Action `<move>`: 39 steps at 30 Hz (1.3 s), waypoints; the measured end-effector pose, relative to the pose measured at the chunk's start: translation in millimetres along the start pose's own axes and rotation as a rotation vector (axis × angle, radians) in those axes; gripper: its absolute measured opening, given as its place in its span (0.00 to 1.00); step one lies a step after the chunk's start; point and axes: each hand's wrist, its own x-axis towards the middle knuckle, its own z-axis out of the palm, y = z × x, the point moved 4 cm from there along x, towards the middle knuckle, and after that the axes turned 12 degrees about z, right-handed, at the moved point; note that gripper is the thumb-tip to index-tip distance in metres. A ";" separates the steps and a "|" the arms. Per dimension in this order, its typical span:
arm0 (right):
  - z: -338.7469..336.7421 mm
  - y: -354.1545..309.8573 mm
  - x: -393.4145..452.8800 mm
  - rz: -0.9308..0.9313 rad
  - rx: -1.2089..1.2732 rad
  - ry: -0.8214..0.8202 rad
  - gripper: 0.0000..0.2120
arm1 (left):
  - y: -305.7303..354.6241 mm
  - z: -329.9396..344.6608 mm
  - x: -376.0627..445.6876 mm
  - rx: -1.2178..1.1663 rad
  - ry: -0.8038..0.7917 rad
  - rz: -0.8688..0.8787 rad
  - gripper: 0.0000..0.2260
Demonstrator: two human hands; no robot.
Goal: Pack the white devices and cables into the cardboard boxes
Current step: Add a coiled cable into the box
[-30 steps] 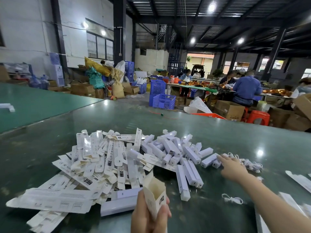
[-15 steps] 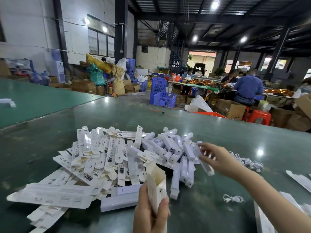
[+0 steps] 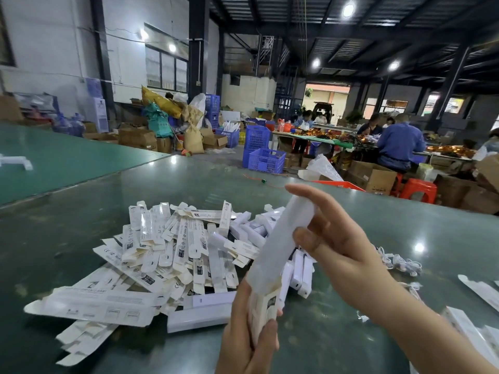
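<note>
One small box (image 3: 263, 311) is being gripped upright by the left hand (image 3: 243, 327), fingers curled round it, while the right hand (image 3: 337, 238), fingers clamped on a white device (image 3: 278, 247), is feeding it into the open top. Behind them on the worktop (image 3: 67, 238), flat boxes (image 3: 162, 249), loose devices (image 3: 299, 273) and cables (image 3: 402, 263) are lying unpacked, suggesting most packing is remaining.
</note>
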 end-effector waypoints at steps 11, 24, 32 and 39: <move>-7.8 4.6 -2.0 0.061 -0.268 0.065 0.25 | -7.5 -2.9 2.9 -0.049 0.043 -0.071 0.29; -11.6 -7.5 9.5 0.057 -0.407 -0.048 0.24 | -5.1 -1.5 -2.2 -0.042 0.015 -0.029 0.17; 2.7 -15.4 10.7 0.035 -0.503 -0.081 0.23 | 1.4 -3.0 5.4 -0.007 0.012 -0.042 0.10; -10.4 -13.6 9.9 0.113 -0.465 -0.068 0.26 | -3.7 -1.9 2.3 -0.036 -0.008 -0.080 0.12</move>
